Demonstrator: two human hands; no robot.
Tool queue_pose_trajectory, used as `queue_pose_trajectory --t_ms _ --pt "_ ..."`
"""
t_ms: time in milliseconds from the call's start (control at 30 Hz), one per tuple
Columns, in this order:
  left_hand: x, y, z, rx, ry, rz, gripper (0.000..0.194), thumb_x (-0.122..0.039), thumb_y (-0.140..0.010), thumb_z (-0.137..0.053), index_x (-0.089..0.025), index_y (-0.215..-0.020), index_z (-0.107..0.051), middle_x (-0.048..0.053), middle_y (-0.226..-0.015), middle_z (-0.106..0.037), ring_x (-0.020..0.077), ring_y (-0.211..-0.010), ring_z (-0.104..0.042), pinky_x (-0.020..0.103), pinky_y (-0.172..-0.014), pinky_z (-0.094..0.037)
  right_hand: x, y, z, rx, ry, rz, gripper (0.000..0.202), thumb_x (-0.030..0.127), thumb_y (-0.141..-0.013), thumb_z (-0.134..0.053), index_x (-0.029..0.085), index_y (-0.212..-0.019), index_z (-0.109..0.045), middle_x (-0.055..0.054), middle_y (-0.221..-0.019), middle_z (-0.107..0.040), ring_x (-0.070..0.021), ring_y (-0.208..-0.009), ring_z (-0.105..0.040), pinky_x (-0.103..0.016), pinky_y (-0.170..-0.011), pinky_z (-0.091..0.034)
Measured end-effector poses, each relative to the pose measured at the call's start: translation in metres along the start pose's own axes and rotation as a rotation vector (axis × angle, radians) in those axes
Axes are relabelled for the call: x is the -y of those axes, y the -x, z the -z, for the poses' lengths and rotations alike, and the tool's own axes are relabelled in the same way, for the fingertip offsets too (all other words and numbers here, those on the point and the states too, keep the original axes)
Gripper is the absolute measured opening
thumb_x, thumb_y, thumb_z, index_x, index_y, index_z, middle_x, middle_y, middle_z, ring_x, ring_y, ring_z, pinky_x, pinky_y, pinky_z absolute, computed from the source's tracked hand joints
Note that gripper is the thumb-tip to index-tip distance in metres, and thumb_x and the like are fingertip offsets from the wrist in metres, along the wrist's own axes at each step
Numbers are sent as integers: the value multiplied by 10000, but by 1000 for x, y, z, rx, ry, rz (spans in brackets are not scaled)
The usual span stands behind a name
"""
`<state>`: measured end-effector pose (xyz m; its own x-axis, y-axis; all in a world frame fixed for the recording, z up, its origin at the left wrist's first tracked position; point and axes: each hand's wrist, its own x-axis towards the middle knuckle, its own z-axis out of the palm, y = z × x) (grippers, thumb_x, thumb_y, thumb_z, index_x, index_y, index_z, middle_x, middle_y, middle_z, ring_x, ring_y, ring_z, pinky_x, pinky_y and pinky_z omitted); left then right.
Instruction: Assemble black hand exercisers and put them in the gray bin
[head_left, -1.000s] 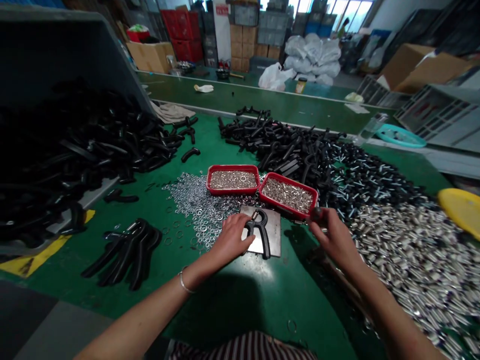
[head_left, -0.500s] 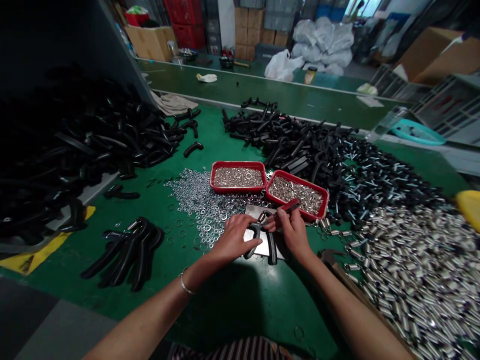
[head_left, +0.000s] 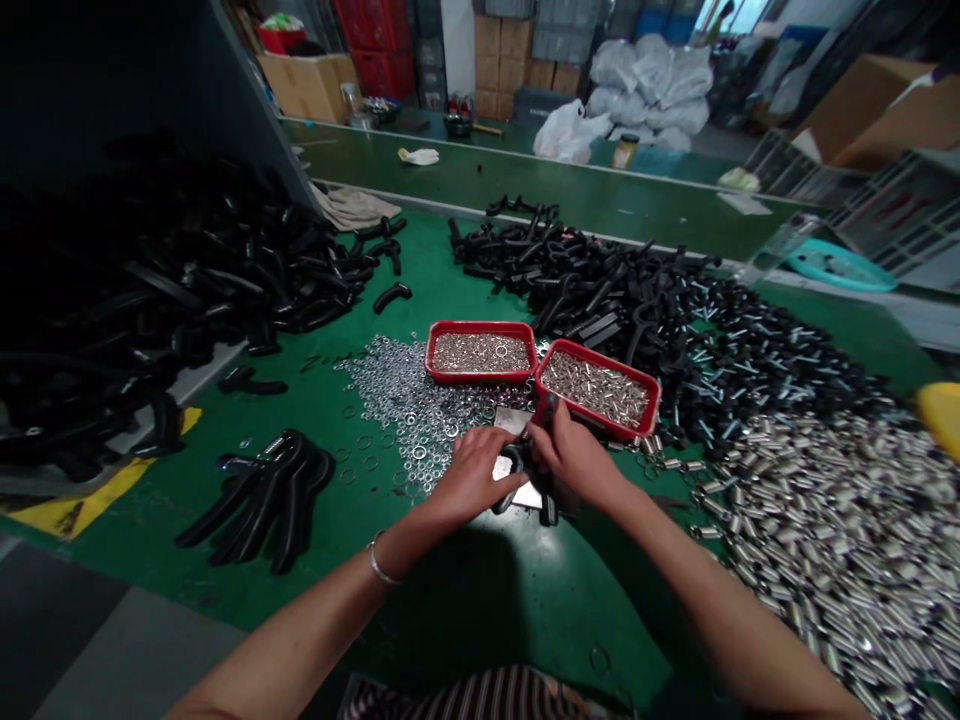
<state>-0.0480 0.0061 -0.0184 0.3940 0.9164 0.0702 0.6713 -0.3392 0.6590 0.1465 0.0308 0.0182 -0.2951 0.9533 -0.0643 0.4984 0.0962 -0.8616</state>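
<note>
On a small metal plate (head_left: 531, 494) lies a black two-legged hand grip (head_left: 550, 506), its upper part hidden by my hands. My left hand (head_left: 474, 472) presses it from the left, thumb across one leg. Closed around a red-handled tool (head_left: 546, 408), my right hand (head_left: 574, 455) works at the top of the grip; the tool's tip is hidden. Just beyond the plate are two red trays, one of small metal bits (head_left: 428, 350) and one of short metal pins (head_left: 657, 408). Loose metal rings (head_left: 420, 440) spread to the left of the plate.
Several hand grips (head_left: 281, 500) lie together at left, near a large heap of black handles (head_left: 247, 270). More black parts (head_left: 577, 270) pile up behind the trays. At right are bolt-like pieces (head_left: 765, 350) and a heap of metal springs (head_left: 825, 540). A green belt (head_left: 480, 180) runs behind.
My right hand has turned inward and moved left over the hand grip, and the red-handled tool now stands more upright. The left hand stays on the grip. The view has shifted slightly.
</note>
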Motion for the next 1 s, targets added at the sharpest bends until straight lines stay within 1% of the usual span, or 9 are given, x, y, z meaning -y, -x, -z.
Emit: queue_pose_trajectory --t_ms 67,100,167,233,333,667,867,933,1000 --pt "-3 0 2 4 -8 11 440 -402 -841 -701 -265 -1230 -547 54 -1243 -587 277 -1196 -477 442 -1041 -355 -2 -9 9 102 -348 -46 312 545 -937 -480 235 -961 -454 11 -629 -653 -189 -470 -626 -321 -509 -532" --pt "-4 0 3 8 -6 12 435 -402 -838 -703 -265 -1223 -553 52 -1240 -588 276 -1193 -478 439 -1038 -358 -6 -11 13 90 -521 -69 337 573 -942 -456 236 -939 -457 21 -624 -646 -175 -456 -618 -312 -494 -535" --pt "-5 0 4 15 2 11 448 -406 -832 -708 -267 -1229 -553 50 -1246 -585 276 -1200 -473 439 -1041 -359 -16 -10 18 -45 -741 -105 352 587 -940 -462 236 -916 -461 20 -655 -658 -160 -483 -636 -294 -491 -547" --pt "-3 -1 4 20 9 13 468 -406 -824 -716 -264 -1237 -549 52 -1255 -579 279 -1212 -464 442 -1050 -355 -28 -4 18 -177 -778 -113 329 556 -920 -542 238 -925 -457 11 -720 -689 -157 -538 -668 -269 -483 -547" --pt "0 -2 1 18 13 16 464 -395 -822 -721 -249 -1227 -547 54 -1252 -577 278 -1214 -459 443 -1057 -349 -37 9 9 -237 -711 -95 315 511 -903 -609 242 -963 -457 -5 -820 -721 -159 -602 -700 -261 -494 -558" --pt "3 -3 0 27 23 14 482 -415 -824 -723 -259 -1240 -538 52 -1279 -566 278 -1240 -441 443 -1072 -333 -32 20 -10 -347 -444 -36 261 504 -955 -521 259 -997 -440 -32 -872 -733 -192 -636 -712 -333 -586 -598" --pt "1 -3 0 38 13 30 475 -398 -824 -719 -254 -1237 -535 63 -1274 -571 284 -1241 -446 450 -1072 -336 -21 30 -17 -324 121 -33 253 486 -941 -483 242 -1007 -467 -119 -883 -727 -303 -792 -720 -423 -733 -558" --pt "-1 -2 0 34 0 31 472 -399 -824 -717 -257 -1236 -538 62 -1270 -575 287 -1237 -452 451 -1061 -342 -14 23 -15 -289 201 -24 258 476 -908 -522 234 -986 -476 -101 -790 -703 -302 -731 -700 -407 -693 -535" --pt "-3 -2 0 27 -22 37 468 -399 -825 -713 -262 -1237 -537 58 -1270 -579 292 -1225 -462 455 -1040 -349 -5 12 -9 -251 26 -34 272 492 -885 -559 247 -953 -463 -31 -659 -649 -239 -558 -631 -346 -568 -501"
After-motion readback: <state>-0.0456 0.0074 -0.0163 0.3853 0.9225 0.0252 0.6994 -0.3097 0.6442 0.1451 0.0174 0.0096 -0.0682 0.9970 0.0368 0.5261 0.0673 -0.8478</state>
